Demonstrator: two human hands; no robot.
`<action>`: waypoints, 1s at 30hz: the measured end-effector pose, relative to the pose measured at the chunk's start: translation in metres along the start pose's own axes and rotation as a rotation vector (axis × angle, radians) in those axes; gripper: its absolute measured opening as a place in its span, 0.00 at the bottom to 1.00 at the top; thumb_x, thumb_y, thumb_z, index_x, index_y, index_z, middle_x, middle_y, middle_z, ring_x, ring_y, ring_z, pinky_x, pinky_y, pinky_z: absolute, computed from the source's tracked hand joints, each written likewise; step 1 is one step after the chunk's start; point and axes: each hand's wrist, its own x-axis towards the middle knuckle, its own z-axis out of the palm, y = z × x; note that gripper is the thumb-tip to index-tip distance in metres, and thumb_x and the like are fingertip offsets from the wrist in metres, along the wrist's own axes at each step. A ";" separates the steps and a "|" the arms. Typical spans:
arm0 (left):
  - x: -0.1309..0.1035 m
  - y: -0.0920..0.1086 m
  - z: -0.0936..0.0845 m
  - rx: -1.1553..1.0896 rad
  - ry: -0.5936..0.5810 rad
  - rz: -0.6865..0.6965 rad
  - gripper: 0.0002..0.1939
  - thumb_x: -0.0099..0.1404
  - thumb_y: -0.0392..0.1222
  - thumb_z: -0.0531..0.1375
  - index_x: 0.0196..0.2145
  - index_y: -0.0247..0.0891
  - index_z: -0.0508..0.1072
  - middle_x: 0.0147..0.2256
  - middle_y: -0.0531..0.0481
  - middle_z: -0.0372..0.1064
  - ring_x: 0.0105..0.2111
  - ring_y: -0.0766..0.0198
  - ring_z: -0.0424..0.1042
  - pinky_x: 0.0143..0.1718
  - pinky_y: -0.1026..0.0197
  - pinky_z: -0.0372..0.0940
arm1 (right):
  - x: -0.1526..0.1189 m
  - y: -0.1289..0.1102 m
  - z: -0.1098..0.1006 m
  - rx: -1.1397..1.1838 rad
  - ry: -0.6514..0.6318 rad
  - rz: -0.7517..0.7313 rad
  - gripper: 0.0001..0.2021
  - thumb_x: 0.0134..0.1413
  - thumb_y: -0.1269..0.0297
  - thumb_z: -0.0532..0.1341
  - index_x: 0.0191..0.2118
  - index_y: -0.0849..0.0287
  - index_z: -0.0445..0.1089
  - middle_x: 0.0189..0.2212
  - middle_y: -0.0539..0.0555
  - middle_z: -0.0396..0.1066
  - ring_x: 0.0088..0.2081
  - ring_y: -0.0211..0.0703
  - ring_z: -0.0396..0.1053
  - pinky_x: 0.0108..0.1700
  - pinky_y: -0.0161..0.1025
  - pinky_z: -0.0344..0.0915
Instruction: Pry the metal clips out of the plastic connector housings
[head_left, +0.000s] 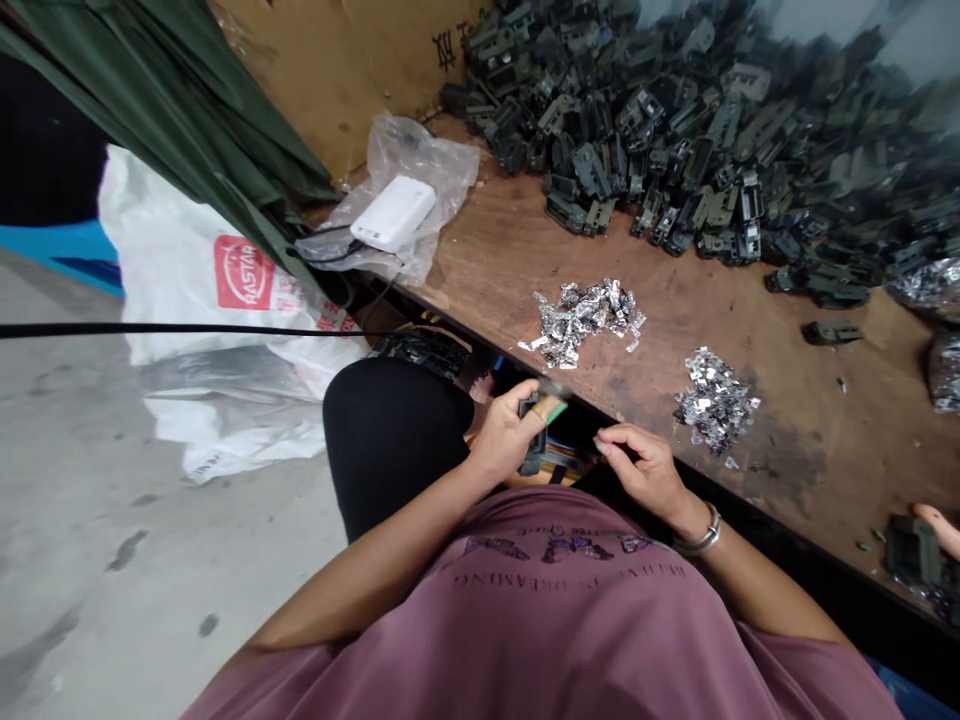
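My left hand [510, 425] is closed around a dark plastic part [534, 450], held in front of the table's edge. A tan and green piece [553, 408] and a blurred greyish tip show at its fingers; their kind I cannot make out. To the right, my right hand [641, 465] is apart from it, thumb and fingertips pinched together. Whatever sits in that pinch is too small to name. Beyond the hands, a heap of small shiny metal clips [589, 318] lies on the table, with a second pile of smaller metal pieces [716, 400] to its right.
A large mound of dark plastic parts [675, 140] covers the back of the wooden table [487, 255]. A white power bank [394, 213] rests on clear plastic at the left. One loose dark part [832, 332] lies farther right. Another person's fingers [937, 528] appear at the right edge.
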 end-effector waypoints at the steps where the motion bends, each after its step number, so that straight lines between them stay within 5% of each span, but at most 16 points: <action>1: 0.001 0.002 0.000 0.048 -0.039 -0.005 0.18 0.55 0.56 0.63 0.31 0.36 0.71 0.23 0.54 0.64 0.24 0.67 0.62 0.27 0.63 0.59 | 0.000 0.001 -0.004 -0.016 0.001 -0.008 0.05 0.60 0.69 0.60 0.38 0.55 0.73 0.31 0.52 0.76 0.31 0.40 0.74 0.34 0.37 0.70; 6: 0.015 -0.018 -0.015 0.346 -0.154 -0.068 0.15 0.58 0.52 0.58 0.23 0.38 0.66 0.20 0.55 0.59 0.21 0.68 0.57 0.23 0.64 0.53 | 0.003 0.022 -0.048 -0.161 0.130 0.043 0.05 0.58 0.66 0.61 0.38 0.56 0.74 0.31 0.53 0.76 0.30 0.40 0.74 0.35 0.38 0.70; 13: 0.060 -0.075 -0.034 0.823 0.047 -0.018 0.17 0.64 0.51 0.46 0.26 0.40 0.65 0.28 0.45 0.66 0.33 0.54 0.67 0.35 0.56 0.60 | 0.039 0.104 -0.177 -0.531 0.624 0.292 0.12 0.56 0.60 0.58 0.43 0.62 0.71 0.36 0.58 0.74 0.34 0.44 0.71 0.41 0.44 0.70; 18: 0.072 -0.087 -0.025 0.966 0.116 0.036 0.21 0.61 0.57 0.51 0.41 0.35 0.66 0.43 0.35 0.65 0.48 0.43 0.66 0.48 0.49 0.62 | 0.059 0.155 -0.250 -1.024 0.495 0.490 0.23 0.47 0.75 0.57 0.53 0.66 0.66 0.54 0.68 0.65 0.50 0.51 0.64 0.52 0.48 0.61; 21: 0.068 -0.090 -0.021 0.888 0.045 0.065 0.19 0.62 0.56 0.51 0.39 0.36 0.67 0.40 0.38 0.66 0.45 0.46 0.67 0.48 0.48 0.62 | 0.059 0.172 -0.269 -1.138 0.381 0.613 0.25 0.44 0.79 0.57 0.53 0.69 0.66 0.53 0.70 0.65 0.49 0.50 0.62 0.49 0.45 0.58; 25: 0.056 -0.089 -0.012 0.596 -0.106 -0.013 0.18 0.59 0.55 0.56 0.35 0.37 0.70 0.34 0.45 0.69 0.35 0.55 0.70 0.38 0.56 0.65 | 0.052 0.179 -0.279 -1.158 0.329 0.618 0.14 0.49 0.80 0.54 0.43 0.73 0.70 0.44 0.71 0.69 0.43 0.44 0.62 0.43 0.44 0.53; 30: 0.034 -0.060 0.006 0.232 -0.332 -0.111 0.18 0.55 0.55 0.61 0.32 0.36 0.73 0.27 0.50 0.69 0.28 0.63 0.67 0.31 0.61 0.62 | 0.054 0.160 -0.263 -1.148 0.279 0.518 0.08 0.52 0.78 0.55 0.32 0.68 0.71 0.35 0.64 0.70 0.39 0.42 0.63 0.41 0.42 0.54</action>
